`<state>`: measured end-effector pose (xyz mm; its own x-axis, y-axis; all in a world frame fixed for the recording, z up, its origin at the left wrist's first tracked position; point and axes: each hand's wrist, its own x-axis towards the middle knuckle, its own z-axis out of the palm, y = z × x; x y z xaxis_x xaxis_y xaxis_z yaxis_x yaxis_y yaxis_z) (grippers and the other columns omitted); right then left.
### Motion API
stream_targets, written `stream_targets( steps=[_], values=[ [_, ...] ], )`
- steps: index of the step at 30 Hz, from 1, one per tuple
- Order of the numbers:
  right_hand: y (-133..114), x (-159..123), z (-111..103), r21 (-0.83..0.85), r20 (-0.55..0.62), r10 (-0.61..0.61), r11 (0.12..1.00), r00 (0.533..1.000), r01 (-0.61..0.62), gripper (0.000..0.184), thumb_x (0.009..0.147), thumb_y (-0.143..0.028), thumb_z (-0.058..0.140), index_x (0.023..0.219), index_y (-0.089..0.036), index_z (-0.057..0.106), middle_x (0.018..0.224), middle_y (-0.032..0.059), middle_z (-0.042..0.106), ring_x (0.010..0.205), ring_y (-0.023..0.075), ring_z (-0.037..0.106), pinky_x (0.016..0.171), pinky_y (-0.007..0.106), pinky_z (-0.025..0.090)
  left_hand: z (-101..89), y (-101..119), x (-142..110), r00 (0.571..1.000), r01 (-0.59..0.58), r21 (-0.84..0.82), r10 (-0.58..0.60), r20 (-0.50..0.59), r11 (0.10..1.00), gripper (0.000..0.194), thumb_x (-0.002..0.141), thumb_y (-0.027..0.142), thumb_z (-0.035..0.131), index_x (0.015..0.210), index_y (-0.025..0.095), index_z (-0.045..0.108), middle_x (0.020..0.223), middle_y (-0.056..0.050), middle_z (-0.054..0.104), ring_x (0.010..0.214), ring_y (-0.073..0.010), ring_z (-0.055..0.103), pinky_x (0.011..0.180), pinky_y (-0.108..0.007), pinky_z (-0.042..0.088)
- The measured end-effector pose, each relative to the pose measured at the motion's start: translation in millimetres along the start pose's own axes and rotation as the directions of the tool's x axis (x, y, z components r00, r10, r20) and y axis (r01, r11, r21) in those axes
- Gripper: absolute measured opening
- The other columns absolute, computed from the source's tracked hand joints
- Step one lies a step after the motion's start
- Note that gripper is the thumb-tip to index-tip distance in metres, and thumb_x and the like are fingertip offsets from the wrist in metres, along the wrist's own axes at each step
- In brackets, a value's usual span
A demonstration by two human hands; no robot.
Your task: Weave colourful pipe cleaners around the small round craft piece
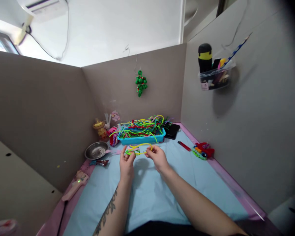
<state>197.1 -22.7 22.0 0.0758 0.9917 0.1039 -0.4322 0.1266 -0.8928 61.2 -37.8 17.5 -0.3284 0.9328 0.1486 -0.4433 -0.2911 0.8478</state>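
Above the middle of the blue cloth, a yellow pipe cleaner (142, 144) is bent into a loop between my hands. My left hand (127, 162) pinches its left end, where a small bunch of green, yellow and pinkish pipe cleaners (131, 150) shows at the fingers. The far end of the loop is pinched between thumb and fingers of my right hand (158, 158). Just beyond my hands stands a blue tray (140, 140) heaped with pipe cleaners (144, 126) in green, yellow, red and other colours.
Left lie a metal bowl (96, 150), a wrapper (99, 163) and a pink glue gun (76, 186) with its cord. Right are a red-handled cutter (184, 146), colourful twisted pieces (203, 150) and a black flat object (172, 130). Grey partitions (147, 105) enclose the table; a clear bin (216, 77) hangs right.
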Motion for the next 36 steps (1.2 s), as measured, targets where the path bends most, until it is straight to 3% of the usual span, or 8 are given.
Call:
stream_targets(
  steps=[6,9,13,16,18,23,31,36],
  values=[
    [8,-6,9,0.033,0.051,0.009,0.999,0.999,-0.011,0.025,0.059,-0.034,0.071,0.073,-0.018,0.059,0.064,-0.0005,0.062,0.06,0.0152,0.061,0.062,0.03,0.051,4.5,-5,-5,0.997,0.036,-0.001,-0.036,0.064,0.999,0.07,0.064,0.023,0.073,0.127,0.02,0.042,0.09,-0.003,0.065,0.083,-0.0141,0.063,0.081,-0.029,0.045],
    [9,-9,11,-0.053,0.064,-0.03,0.998,0.998,0.033,0.023,0.063,-0.034,0.068,0.077,-0.018,0.06,0.068,0.0011,0.063,0.059,0.0155,0.06,0.057,0.029,0.05,4.0,-7,-5,0.997,0.031,0.027,-0.033,0.068,0.999,0.068,0.065,0.024,0.073,0.126,0.019,0.043,0.097,-0.006,0.065,0.089,-0.0159,0.063,0.084,-0.03,0.044],
    [2,-9,5,-0.311,-0.023,-0.256,0.921,0.966,0.236,0.019,0.069,-0.031,0.063,0.083,-0.018,0.062,0.076,0.0027,0.062,0.063,0.0158,0.057,0.058,0.028,0.047,-0.1,-7,-1,0.999,-0.047,0.091,0.046,0.014,0.995,0.069,0.066,0.024,0.073,0.127,0.02,0.041,0.087,-0.003,0.065,0.082,-0.0132,0.063,0.081,-0.027,0.045],
    [-3,-9,0,-0.443,0.006,-0.394,0.823,0.919,0.355,0.013,0.073,-0.03,0.06,0.076,-0.018,0.065,0.076,0.0038,0.061,0.071,0.0177,0.056,0.066,0.029,0.046,-0.7,-7,0,0.998,-0.055,0.093,0.052,0.03,0.994,0.068,0.067,0.025,0.073,0.127,0.021,0.042,0.084,-0.001,0.063,0.081,-0.013,0.063,0.081,-0.027,0.045],
    [-4,-9,1,-0.421,0.03,-0.365,0.84,0.93,0.343,0.013,0.073,-0.031,0.061,0.074,-0.018,0.065,0.072,0.0031,0.061,0.069,0.0178,0.056,0.065,0.029,0.045,0.7,-6,-1,0.999,-0.036,0.08,0.033,0.044,0.996,0.067,0.067,0.025,0.073,0.126,0.021,0.043,0.087,-0.002,0.064,0.085,-0.0141,0.063,0.082,-0.029,0.045],
    [-2,-12,8,-0.169,0.069,-0.188,0.966,0.98,0.197,0.017,0.071,-0.034,0.063,0.071,-0.018,0.061,0.06,-0.0007,0.06,0.06,0.0155,0.056,0.062,0.028,0.045,3.6,-3,-4,0.999,0.009,0.033,-0.01,0.05,0.999,0.067,0.065,0.025,0.073,0.124,0.021,0.043,0.093,-0.004,0.064,0.085,-0.015,0.063,0.081,-0.03,0.045],
    [1,-12,9,0.07,0.085,-0.109,0.992,0.99,0.103,0.021,0.067,-0.037,0.069,0.073,-0.02,0.059,0.066,-0.0003,0.064,0.063,0.0156,0.061,0.068,0.03,0.05,1.1,-3,-1,0.992,0.118,-0.021,-0.117,0.038,0.993,0.063,0.062,0.024,0.075,0.119,0.023,0.047,0.084,0.001,0.062,0.074,-0.0104,0.061,0.073,-0.025,0.046],
    [7,-12,13,-0.021,0.163,-0.045,0.999,0.986,0.049,0.021,0.065,-0.036,0.07,0.073,-0.018,0.063,0.066,0.0026,0.067,0.063,0.0177,0.062,0.066,0.032,0.05,4.8,-5,-4,0.987,0.123,-0.063,-0.116,0.112,0.99,0.063,0.065,0.022,0.074,0.12,0.021,0.045,0.08,0.0,0.063,0.073,-0.0112,0.063,0.075,-0.027,0.047]
  ],
)
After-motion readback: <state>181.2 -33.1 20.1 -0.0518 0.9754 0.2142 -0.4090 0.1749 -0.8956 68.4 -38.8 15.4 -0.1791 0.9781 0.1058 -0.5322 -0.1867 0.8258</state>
